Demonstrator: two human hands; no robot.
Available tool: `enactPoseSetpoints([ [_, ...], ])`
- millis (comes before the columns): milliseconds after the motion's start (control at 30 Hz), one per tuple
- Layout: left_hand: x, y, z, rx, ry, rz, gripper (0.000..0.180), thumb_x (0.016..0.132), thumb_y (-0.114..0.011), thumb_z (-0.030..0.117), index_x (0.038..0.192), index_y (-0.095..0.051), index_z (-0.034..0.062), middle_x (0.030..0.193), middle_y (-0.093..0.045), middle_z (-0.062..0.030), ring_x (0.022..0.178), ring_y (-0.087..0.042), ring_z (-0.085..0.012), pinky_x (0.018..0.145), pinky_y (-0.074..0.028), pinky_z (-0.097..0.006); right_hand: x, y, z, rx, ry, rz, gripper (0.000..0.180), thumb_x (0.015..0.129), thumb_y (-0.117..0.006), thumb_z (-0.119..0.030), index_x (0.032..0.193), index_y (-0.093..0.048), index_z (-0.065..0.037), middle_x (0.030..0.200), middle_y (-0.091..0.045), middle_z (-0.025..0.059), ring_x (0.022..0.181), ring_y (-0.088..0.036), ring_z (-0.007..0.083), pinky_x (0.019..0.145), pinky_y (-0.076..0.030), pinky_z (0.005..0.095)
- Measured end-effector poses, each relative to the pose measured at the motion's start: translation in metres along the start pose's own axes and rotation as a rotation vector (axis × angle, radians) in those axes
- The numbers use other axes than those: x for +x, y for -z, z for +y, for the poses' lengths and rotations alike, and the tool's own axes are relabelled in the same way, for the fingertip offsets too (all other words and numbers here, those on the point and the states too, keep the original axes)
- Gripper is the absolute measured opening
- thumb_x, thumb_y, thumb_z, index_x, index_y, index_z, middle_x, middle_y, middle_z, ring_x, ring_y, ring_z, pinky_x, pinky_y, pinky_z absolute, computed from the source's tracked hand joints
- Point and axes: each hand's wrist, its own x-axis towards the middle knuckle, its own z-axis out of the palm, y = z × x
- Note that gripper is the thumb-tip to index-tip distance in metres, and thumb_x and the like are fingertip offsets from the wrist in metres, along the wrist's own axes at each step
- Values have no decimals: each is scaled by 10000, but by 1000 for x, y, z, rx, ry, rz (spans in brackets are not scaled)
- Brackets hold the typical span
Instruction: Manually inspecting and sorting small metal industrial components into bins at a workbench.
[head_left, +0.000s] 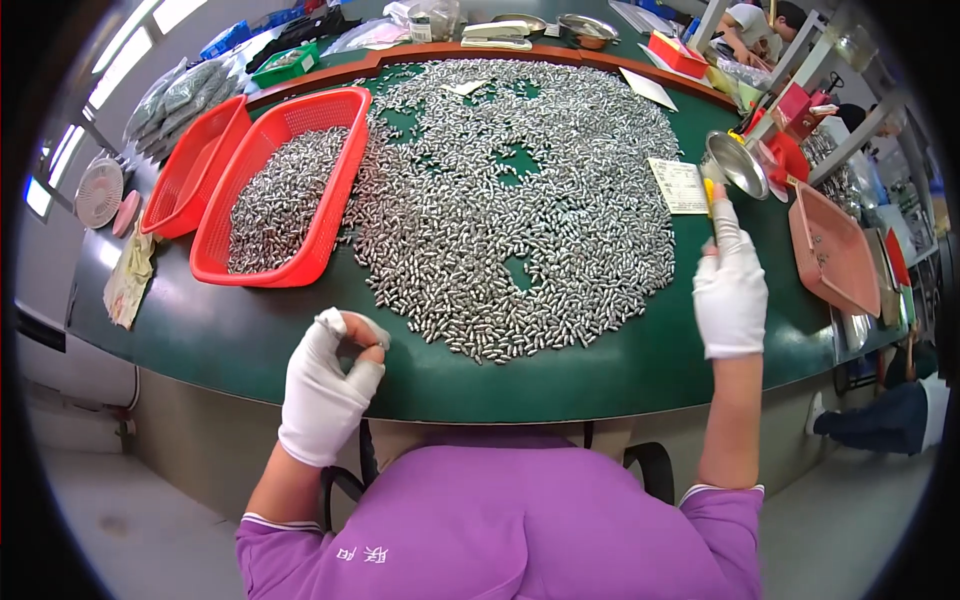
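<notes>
Head cam: silver metal pcs [450,310] lie in a big loose spread mid green table [210,335], w/ more in the filled red basket [322,248] to the L. L hand [335,385], gloved, is nr the table's near edge, fingers curled in & thumb bent close to the index; can't make out if anything's pinched btwn them. R hand [730,285], also gloved, reaches fwd w/ index extended, touching or just beside a slim yellow item [709,190] by the paper slip [678,187]; grip unclear, palm's hidden

Risks, my read: pcs at the near side of the spread could roll off the edge if a wrist sweeps them, being small, rounded & loose. R hand could drag the paper slip into the pcs, or tip the metal bowl [737,165] just beyond, if moved carelessly. A knock to the filled red basket could spill its load

Count: hands 2; red baskets 2, incl. the other red basket [195,165] alongside; pink tray [855,265] 1, w/ a few pcs in; metal bowl nr R hand 1; yellow item 1; paper slip 1; white card [648,90] 1; small scrap [464,87] 1; pcs far too many to count
</notes>
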Motion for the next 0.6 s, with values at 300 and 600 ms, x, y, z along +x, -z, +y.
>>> enactPoseSetpoints([
  [300,91,-24,29,-172,82,-174,142,937,-557,67,1067,-602,35,913,-651,-34,803,-571,-72,750,-469,-226,14,-25,65,-379,-242,-414,500,864,-582,-185,1360,-521,-189,1058,-592,151,944,-628,337,833,-520,452],
  [600,123,-37,4,-520,97,-248,108,941,-550,84,1036,-601,81,922,-672,-40,869,-638,-108,738,-477,-222,39,-38,-80,516,552,-330,177,809,-663,-137,983,-681,-111,919,-656,85,877,-639,281,794,-519,372],
])
